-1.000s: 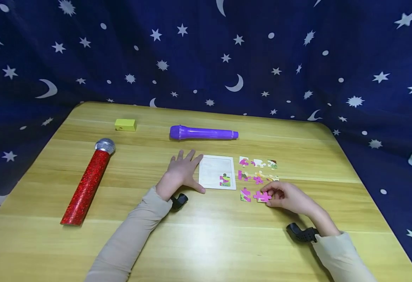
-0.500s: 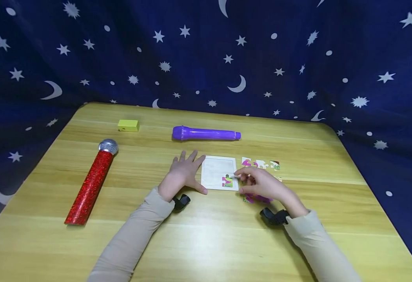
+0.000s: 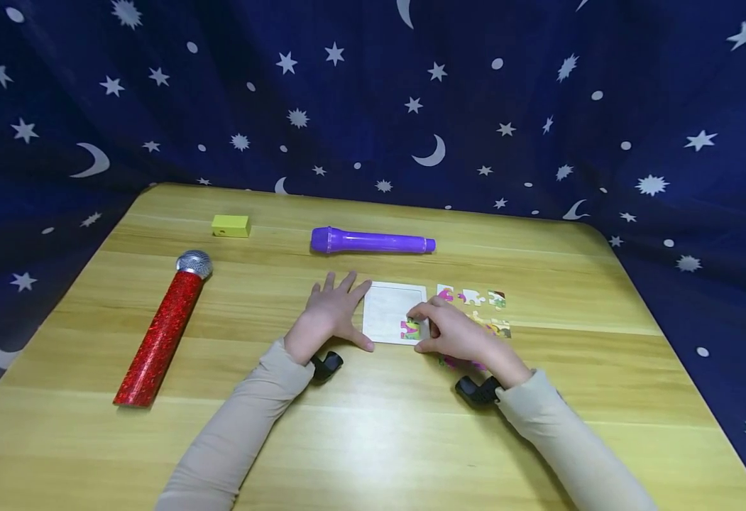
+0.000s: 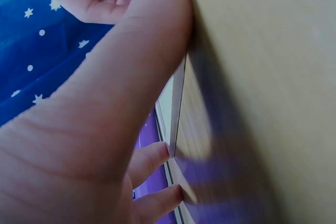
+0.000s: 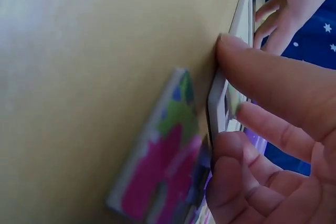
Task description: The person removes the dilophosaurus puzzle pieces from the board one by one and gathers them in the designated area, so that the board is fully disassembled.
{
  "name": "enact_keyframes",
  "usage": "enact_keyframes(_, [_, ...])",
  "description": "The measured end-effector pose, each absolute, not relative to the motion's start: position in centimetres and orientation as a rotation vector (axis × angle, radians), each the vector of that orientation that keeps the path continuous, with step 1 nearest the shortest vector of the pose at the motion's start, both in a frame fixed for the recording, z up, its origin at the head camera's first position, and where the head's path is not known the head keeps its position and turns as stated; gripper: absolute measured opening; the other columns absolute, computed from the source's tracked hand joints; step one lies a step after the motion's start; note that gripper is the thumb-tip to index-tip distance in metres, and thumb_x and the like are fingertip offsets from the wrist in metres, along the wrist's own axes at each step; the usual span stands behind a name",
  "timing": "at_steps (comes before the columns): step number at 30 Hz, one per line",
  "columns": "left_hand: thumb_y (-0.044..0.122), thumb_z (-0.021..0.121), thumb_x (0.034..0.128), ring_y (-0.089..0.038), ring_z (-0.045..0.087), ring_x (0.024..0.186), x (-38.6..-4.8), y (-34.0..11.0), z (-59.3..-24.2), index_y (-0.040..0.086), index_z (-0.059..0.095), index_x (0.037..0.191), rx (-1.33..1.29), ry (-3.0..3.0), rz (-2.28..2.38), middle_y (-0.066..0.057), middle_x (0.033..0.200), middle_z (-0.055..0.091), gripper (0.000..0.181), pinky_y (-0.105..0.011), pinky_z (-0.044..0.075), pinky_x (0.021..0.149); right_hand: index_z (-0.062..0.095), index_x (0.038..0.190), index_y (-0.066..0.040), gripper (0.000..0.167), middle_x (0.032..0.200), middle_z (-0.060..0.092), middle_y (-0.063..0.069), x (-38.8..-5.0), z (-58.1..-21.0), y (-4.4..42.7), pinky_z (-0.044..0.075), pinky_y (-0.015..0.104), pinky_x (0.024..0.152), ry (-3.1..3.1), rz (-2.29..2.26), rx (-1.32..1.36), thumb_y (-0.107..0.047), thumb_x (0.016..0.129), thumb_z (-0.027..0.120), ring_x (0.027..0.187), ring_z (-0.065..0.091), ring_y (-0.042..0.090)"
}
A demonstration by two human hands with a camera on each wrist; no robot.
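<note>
A shallow white tray (image 3: 387, 301) lies on the table. In its lower right corner sits a puzzle piece (image 3: 409, 328) printed in pink and green. My left hand (image 3: 328, 316) is spread along the tray's left side, thumb and fingertips touching the edge. Over the lower right corner is my right hand (image 3: 458, 335); its thumb (image 5: 236, 45) rests at the rim and its index fingertip touches the piece in the tray. Loose puzzle pieces (image 3: 473, 297) are laid out in rows right of the tray, partly hidden by my right hand.
A purple toy microphone (image 3: 373, 242) lies behind the tray. On the left is a red glittery microphone (image 3: 162, 341) with a silver head, and a yellow block (image 3: 231, 226) stands farther back. A dark blue starry curtain (image 3: 373, 106) hangs behind the wooden table.
My right hand has moved left from the bottom row of loose pieces to the tray's lower right corner. The left hand has stayed at the tray's left side.
</note>
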State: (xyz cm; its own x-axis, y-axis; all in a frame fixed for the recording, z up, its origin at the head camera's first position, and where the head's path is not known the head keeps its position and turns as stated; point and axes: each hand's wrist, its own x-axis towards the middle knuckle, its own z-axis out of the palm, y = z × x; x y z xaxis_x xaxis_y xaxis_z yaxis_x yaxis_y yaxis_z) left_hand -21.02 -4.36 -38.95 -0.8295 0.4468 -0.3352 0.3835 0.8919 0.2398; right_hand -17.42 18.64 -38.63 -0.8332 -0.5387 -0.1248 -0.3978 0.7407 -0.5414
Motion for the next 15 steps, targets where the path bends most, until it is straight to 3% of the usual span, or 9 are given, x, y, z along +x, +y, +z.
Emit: enact_keyframes(15, [0.067,0.072,0.0537,-0.043,0.003,0.132,-21.09,-4.4,-38.92,0.021,0.014,0.147,0.616,2.669,0.225,-0.01,0.15,0.006,0.119,-0.057,0.013,0.103,0.055,0.109,-0.001,0.041,0.086,0.05,0.006,-17.21,-39.15,18.36,0.041,0.025,0.059,2.687,-0.869,-0.71,-0.012,0.074,0.075,0.064,0.045,0.011])
